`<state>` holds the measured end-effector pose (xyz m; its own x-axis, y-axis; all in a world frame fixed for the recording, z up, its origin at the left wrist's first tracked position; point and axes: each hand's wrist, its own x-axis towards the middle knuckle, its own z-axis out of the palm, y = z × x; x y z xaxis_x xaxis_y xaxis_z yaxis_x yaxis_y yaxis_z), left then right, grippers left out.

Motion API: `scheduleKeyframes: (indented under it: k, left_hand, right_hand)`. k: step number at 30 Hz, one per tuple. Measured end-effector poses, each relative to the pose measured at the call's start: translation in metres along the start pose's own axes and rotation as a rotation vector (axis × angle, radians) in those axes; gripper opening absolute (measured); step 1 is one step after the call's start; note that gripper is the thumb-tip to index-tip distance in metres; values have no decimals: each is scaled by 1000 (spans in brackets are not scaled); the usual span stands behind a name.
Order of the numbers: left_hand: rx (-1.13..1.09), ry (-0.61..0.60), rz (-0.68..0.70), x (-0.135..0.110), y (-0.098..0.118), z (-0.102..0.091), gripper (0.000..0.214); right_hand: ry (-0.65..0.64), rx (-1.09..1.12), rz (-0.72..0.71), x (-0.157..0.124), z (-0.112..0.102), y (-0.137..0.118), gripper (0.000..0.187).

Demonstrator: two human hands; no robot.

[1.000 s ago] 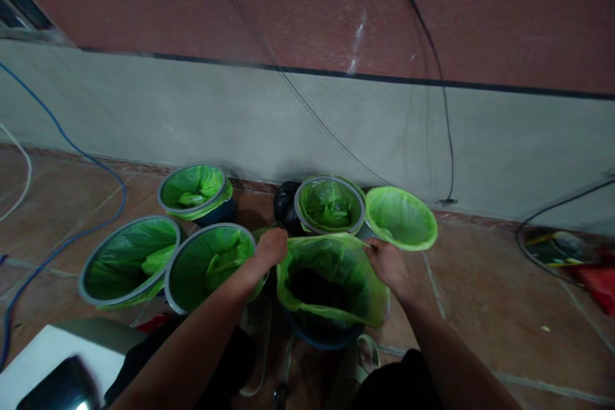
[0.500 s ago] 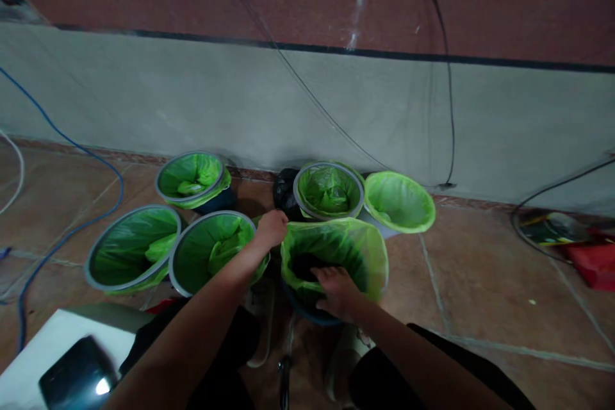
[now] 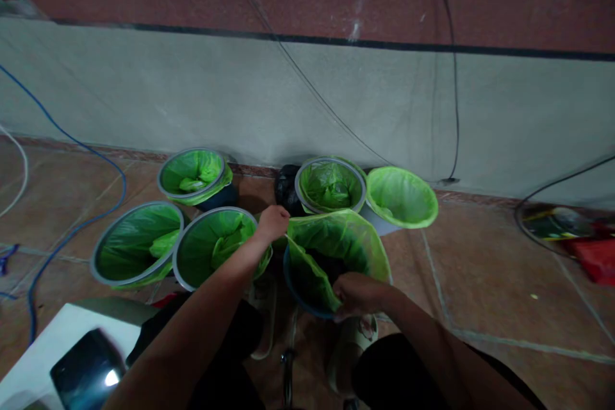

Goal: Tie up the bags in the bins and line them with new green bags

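A green plastic bag sits partly in a dark blue bin between my feet. The bag covers the bin's far and right rim, while its near left edge stands away from the rim. My left hand is closed on the bag's edge at the far left. Lower right, my right hand pinches the near edge of the bag, close to the front rim. Its fingertips are partly hidden by the film.
Several other bins with green liners stand around: grey-rimmed ones on the left and behind, and a pale one. A black bag lies by the wall. A white stool with a dark device is at lower left. Blue cable crosses the floor.
My right hand has come out of the bag's mouth and moved toward me and right, drawing the near edge to the front rim. My left hand keeps its place.
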<state>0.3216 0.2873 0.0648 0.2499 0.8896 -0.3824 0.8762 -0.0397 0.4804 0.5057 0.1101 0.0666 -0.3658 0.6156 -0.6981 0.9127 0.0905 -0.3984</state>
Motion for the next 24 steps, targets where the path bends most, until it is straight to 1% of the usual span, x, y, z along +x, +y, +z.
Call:
scheduleKeyframes:
  k: [1,3,4,5,7,8,9,12,13,16,18,19,21,22,24]
  left_hand:
    - [-19,-6,-1,0,0,1,30]
    - [-60,-17,2,0,1,4,27]
    - [-84,-21,4,0,1,7,26]
    - [-111,-25,4,0,1,9,25]
    - [-178,-36,-3,0,1,14,24]
    - [-215,-42,-12,0,1,16,24]
    - [-251,-48,-24,0,0,18,24]
    - [-342,-61,-52,0,-1,23,25]
    - [-361,-61,-55,1,-2,23,25]
    - [-389,-39,-63,4,-4,23,29]
    - [-398,-16,-73,6,-6,22,31]
    - [-405,-9,-79,6,-6,22,32]
    - [-432,-12,-82,6,-7,23,32]
    - [-447,-16,-81,5,-7,24,32]
    - [-462,-21,-71,4,-7,25,29]
  right_hand:
    - [82,31,32,2,1,-4,36]
    - [284,60,145,9,3,-16,56]
    - [366,52,199,13,5,-22,66]
    - [419,35,238,17,7,-27,72]
    - [461,-2,261,26,12,-34,77]
    - [457,-19,264,30,14,-36,75]
    - [439,-35,269,33,17,-37,68]
    - [337,-72,260,41,22,-35,33]
    - [309,-79,254,41,23,-34,30]
    - [302,-91,232,36,20,-33,32]
    - [305,-92,144,29,18,-36,31]
    - [278,-93,72,26,19,-38,31]
    - [180,-100,-79,20,20,-42,27]
    - [132,-100,-128,18,21,-43,25]
    - [88,-67,-143,14,20,-41,21]
